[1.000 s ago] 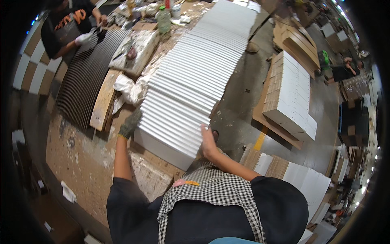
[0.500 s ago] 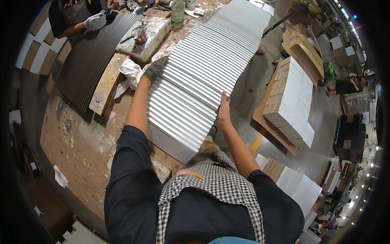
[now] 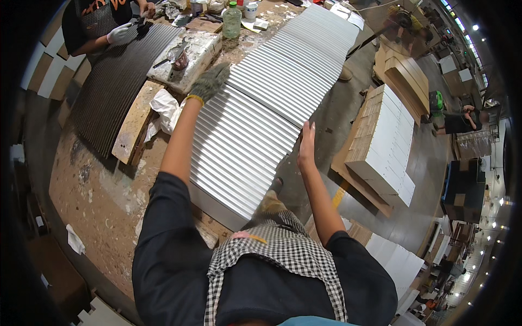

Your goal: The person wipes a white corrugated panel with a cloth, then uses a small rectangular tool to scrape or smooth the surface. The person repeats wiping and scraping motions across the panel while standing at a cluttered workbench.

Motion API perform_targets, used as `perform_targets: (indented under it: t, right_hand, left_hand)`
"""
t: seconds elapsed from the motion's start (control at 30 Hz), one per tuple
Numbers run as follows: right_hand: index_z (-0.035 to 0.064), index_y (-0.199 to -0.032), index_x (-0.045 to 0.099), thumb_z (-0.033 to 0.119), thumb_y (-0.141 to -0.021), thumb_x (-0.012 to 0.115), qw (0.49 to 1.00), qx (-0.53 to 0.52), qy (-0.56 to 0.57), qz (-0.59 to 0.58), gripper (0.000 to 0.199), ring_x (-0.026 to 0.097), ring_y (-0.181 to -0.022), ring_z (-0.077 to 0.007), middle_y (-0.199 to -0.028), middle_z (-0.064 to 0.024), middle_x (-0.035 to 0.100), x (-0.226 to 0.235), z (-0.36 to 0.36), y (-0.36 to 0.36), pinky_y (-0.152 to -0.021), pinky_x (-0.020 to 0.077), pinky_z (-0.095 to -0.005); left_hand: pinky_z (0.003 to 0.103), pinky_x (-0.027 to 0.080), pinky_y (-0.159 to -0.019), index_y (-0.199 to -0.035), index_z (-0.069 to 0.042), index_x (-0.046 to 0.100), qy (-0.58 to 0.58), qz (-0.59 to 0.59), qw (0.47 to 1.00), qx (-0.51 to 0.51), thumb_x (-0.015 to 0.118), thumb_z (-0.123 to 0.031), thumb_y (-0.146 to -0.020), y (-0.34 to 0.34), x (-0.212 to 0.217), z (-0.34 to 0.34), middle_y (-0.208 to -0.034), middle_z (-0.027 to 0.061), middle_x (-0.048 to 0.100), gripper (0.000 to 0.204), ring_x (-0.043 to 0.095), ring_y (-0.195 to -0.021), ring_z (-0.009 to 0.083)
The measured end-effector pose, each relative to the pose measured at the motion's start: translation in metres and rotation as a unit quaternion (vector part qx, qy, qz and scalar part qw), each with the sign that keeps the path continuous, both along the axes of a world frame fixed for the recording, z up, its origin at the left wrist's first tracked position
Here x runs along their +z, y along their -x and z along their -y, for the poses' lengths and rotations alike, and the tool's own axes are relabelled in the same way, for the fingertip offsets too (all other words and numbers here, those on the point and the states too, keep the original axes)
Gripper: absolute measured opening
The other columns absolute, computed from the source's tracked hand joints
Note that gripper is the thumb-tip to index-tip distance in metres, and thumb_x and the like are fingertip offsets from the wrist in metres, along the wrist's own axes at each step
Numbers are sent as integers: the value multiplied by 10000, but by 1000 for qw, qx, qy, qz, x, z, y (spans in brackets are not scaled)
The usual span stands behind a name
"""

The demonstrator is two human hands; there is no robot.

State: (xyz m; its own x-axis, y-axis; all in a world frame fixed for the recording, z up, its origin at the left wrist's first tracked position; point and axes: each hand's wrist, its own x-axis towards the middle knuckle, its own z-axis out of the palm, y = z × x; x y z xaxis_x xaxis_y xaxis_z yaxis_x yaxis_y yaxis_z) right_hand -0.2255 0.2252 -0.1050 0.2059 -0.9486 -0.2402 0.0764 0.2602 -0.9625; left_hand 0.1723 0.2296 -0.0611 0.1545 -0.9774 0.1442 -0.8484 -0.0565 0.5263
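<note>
Silver ribbed panels lie in a row along the table. A dark seam separates the near panel (image 3: 239, 155) from a farther panel (image 3: 288, 73). My left hand (image 3: 209, 86), in a grey-green knit glove with a yellow cuff, is at the left edge near that seam, its fingers stretched out. On the opposite side, my bare right hand (image 3: 306, 145) rests upright along the right edge, its fingers straight and held together. Neither hand is wrapped round anything; the underside of the left palm is hidden.
A co-worker's gloved hand (image 3: 119, 34) is over a dark ribbed panel (image 3: 117, 89) at the far left. Between the rows stand a paint-stained block (image 3: 190, 57), a cup (image 3: 178, 58) and a crumpled white cloth (image 3: 164, 108). Stacked white boards (image 3: 383, 141) sit right on the floor.
Two dark lines crossed the ribs earlier; one seam shows now. My left hand has shifted slightly away from me, and my right hand has straightened along the edge. The whole view has shifted slightly.
</note>
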Motion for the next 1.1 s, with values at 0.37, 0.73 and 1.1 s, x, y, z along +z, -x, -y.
perform_targets:
  t: [0.37,0.73,1.1]
  right_hand:
    - [-29,-1615,117,539,-1044,505,996,19,-85,-15,894,220,-1538,-292,-1666,-198,213,2,9,-18,-1214,221,-369]
    - [-22,-1619,95,539,-1055,476,1000,30,5,1,882,220,-1539,-276,-1670,-188,215,13,101,-1,-1224,208,-379]
    - [-73,-1599,117,547,-1074,408,1000,14,-14,8,863,170,-1548,-276,-1672,-207,181,21,118,1,-1256,126,-371]
  left_hand:
    - [375,354,-1197,-1445,-67,541,-139,139,973,-123,420,-313,-1051,-26,-67,75,-1541,130,492,480,480,-1409,276]
    - [377,325,-1212,-1545,-125,434,-174,-116,977,31,555,-422,-1026,1,22,111,-1618,136,387,610,384,-1479,296]
    - [369,335,-1201,-1551,-105,414,-233,-258,937,30,518,-374,-1044,-30,-28,157,-1600,140,401,583,404,-1455,275]
